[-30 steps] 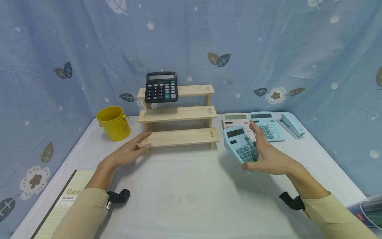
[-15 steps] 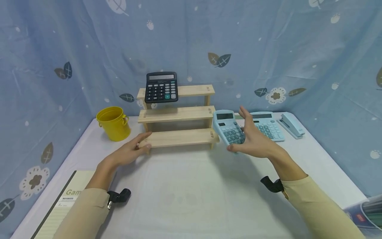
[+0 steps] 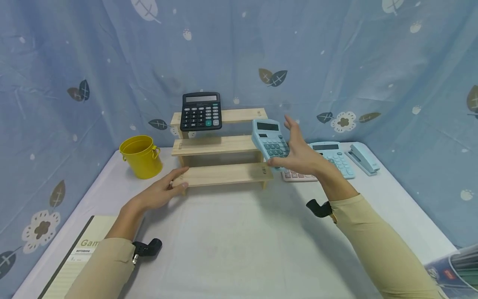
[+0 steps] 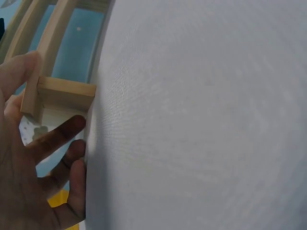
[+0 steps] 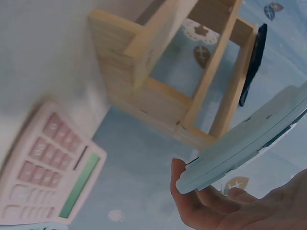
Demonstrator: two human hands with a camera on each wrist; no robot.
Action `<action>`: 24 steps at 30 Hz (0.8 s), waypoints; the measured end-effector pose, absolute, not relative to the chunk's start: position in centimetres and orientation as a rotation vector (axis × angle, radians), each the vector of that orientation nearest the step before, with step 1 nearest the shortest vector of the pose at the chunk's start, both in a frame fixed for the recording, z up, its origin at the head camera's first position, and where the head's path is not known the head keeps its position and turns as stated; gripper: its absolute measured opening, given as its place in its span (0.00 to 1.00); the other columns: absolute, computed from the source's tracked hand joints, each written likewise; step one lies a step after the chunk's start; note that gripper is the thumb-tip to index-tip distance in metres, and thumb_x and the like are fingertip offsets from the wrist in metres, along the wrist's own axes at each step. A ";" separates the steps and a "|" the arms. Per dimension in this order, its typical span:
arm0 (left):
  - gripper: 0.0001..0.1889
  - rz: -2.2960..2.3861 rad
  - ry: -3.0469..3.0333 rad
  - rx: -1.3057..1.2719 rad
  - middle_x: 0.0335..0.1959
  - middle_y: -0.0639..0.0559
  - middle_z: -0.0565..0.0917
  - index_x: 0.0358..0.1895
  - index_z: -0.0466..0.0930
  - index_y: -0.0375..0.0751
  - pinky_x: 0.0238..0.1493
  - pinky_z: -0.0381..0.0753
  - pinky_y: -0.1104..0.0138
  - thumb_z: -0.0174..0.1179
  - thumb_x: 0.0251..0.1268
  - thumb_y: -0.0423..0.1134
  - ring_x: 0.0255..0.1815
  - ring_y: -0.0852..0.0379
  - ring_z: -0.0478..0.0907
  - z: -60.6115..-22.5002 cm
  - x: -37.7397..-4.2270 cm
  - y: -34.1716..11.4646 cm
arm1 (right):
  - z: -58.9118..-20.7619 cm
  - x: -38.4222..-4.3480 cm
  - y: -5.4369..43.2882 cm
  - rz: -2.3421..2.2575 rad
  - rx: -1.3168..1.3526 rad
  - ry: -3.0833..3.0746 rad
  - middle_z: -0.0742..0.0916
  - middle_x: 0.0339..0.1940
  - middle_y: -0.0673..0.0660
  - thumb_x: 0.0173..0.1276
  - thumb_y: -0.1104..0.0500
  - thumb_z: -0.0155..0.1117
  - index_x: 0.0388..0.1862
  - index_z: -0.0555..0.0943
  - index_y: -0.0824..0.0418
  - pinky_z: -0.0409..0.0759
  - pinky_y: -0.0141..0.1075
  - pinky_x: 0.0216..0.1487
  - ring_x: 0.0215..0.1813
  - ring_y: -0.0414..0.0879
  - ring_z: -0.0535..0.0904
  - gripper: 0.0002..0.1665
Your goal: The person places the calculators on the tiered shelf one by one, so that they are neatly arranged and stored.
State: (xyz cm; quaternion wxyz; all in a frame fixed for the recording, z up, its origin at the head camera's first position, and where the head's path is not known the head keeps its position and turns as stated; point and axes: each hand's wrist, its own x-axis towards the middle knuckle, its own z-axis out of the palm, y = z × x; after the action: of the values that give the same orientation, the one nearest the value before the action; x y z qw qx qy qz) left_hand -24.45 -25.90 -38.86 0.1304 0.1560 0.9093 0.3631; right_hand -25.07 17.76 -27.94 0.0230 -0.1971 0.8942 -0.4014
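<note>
My right hand (image 3: 304, 155) holds a light blue calculator (image 3: 271, 140) by its edges, tilted with its keys toward me. It is raised in front of the right end of a three-tier wooden shelf (image 3: 224, 173), overlapping the middle and top tiers in the head view. From the right wrist, the calculator (image 5: 244, 143) appears edge-on, fingers curled at its end. On the shelf's lowest tier, my left hand (image 3: 157, 193) grips the left end; the left wrist view has the thumb (image 4: 21, 67) against the board. A black calculator (image 3: 201, 111) leans on the top tier at the left.
Right of the shelf lie a pink calculator (image 5: 53, 167), partly hidden by my right hand in the head view, another blue calculator (image 3: 341, 162) and a blue stapler (image 3: 363, 158). A yellow bucket (image 3: 143, 162) stands left. A notebook (image 3: 84, 249) and a pen holder (image 3: 452, 274) occupy the near corners.
My right hand has carried the blue calculator left and upward, from over the pink calculator to the shelf's right end. My left hand has stayed on the lowest tier.
</note>
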 end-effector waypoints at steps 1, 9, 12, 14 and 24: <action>0.39 1.056 2.644 0.454 0.85 0.41 0.48 0.84 0.47 0.59 0.74 0.55 0.29 0.47 0.78 0.66 0.81 0.29 0.50 -38.9 -24.4 -25.9 | -27.7 -25.3 17.6 -1.239 -0.608 2.776 0.38 0.86 0.55 0.59 0.46 0.77 0.82 0.22 0.38 0.48 0.70 0.78 0.85 0.63 0.35 0.78; 0.39 1.039 2.656 0.450 0.85 0.41 0.48 0.84 0.47 0.61 0.72 0.59 0.30 0.47 0.78 0.67 0.79 0.27 0.54 -38.6 -24.4 -25.6 | -25.0 -26.9 16.6 -1.111 -0.614 2.910 0.41 0.86 0.57 0.57 0.46 0.78 0.83 0.24 0.43 0.53 0.66 0.79 0.85 0.62 0.42 0.79; 0.39 1.051 2.655 0.454 0.85 0.41 0.49 0.84 0.47 0.60 0.72 0.58 0.30 0.47 0.78 0.66 0.79 0.27 0.55 -38.7 -24.4 -25.6 | -24.0 -27.7 15.7 -1.080 -0.618 2.960 0.43 0.85 0.62 0.55 0.47 0.79 0.84 0.27 0.48 0.53 0.64 0.79 0.84 0.62 0.45 0.79; 0.39 1.056 2.652 0.457 0.85 0.41 0.49 0.84 0.47 0.60 0.72 0.59 0.30 0.47 0.78 0.66 0.79 0.28 0.55 -38.7 -24.4 -25.5 | -23.6 -28.1 15.2 -1.061 -0.602 2.986 0.43 0.85 0.64 0.54 0.46 0.78 0.84 0.27 0.50 0.55 0.63 0.79 0.84 0.63 0.47 0.79; 0.39 1.017 2.653 0.447 0.85 0.39 0.48 0.84 0.46 0.58 0.74 0.51 0.29 0.46 0.79 0.66 0.82 0.29 0.49 -38.8 -24.3 -25.7 | -23.0 -30.5 12.6 -0.850 -0.490 3.051 0.47 0.85 0.64 0.55 0.40 0.75 0.85 0.28 0.48 0.71 0.63 0.70 0.74 0.66 0.65 0.77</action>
State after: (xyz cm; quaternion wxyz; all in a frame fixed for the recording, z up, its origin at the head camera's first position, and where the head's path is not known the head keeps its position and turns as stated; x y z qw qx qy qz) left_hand -24.34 -25.74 -38.78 0.1322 0.1541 0.9143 0.3505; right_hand -30.45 12.62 -22.95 -0.0316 -0.1528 0.9515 -0.2651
